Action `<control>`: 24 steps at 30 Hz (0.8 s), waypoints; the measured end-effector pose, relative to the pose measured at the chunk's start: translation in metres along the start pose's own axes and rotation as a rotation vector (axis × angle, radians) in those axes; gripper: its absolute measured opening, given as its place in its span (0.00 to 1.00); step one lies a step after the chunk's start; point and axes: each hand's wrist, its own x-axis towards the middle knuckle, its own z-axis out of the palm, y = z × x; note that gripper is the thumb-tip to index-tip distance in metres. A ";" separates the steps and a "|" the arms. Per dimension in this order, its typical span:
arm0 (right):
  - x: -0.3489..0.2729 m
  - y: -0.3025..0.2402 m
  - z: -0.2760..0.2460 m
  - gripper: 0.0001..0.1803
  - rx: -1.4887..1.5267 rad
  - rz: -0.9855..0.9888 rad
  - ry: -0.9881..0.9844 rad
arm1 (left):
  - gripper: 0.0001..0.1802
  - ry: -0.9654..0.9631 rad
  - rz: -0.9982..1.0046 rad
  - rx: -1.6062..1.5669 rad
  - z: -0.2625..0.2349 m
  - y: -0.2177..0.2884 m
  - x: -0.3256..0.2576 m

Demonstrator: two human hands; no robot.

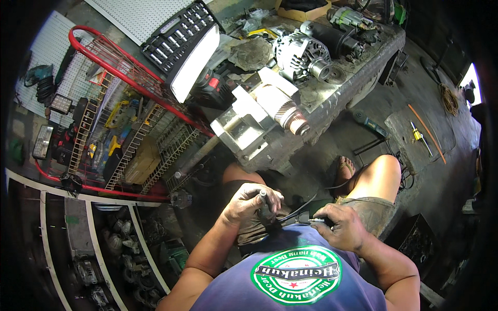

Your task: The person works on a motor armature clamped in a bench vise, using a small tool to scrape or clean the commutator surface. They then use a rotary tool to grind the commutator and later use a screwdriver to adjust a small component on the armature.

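A tool (266, 211) is clasped by the left hand (246, 203) — likely stiff, best held mid-body — a pale bit (316, 220) by the right hand (342, 226).

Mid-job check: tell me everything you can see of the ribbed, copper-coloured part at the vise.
The ribbed part is a stepped, metallic-looking cylinder: slanted ridges ring its wider section, then a narrower copper-coloured section ends in a small round tip. It juts from the metal vise toward the picture's lower right, brightly lit and apparently clamped, though its far end is hidden. Neither the left hand nor the right hand touches it.
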 end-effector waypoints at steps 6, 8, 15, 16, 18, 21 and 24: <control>-0.001 0.004 0.006 0.13 0.040 0.045 -0.025 | 0.24 0.022 0.015 -0.014 -0.004 -0.005 0.002; 0.000 0.005 0.007 0.13 0.035 0.040 -0.033 | 0.23 0.025 0.021 -0.024 -0.005 -0.005 0.003; 0.003 0.005 0.012 0.11 0.044 0.066 -0.038 | 0.22 0.033 0.011 -0.052 -0.010 -0.010 0.004; 0.003 0.005 0.012 0.11 0.041 0.081 -0.047 | 0.22 0.031 0.009 -0.053 -0.011 -0.011 0.004; 0.003 0.006 0.014 0.11 0.044 0.084 -0.040 | 0.21 0.020 0.010 -0.062 -0.014 -0.012 0.005; 0.004 0.007 0.017 0.11 0.051 0.088 -0.033 | 0.21 -0.007 0.001 -0.096 -0.013 -0.013 0.007; 0.005 0.009 0.020 0.11 0.025 0.068 -0.007 | 0.24 0.003 -0.006 -0.120 -0.006 -0.013 0.010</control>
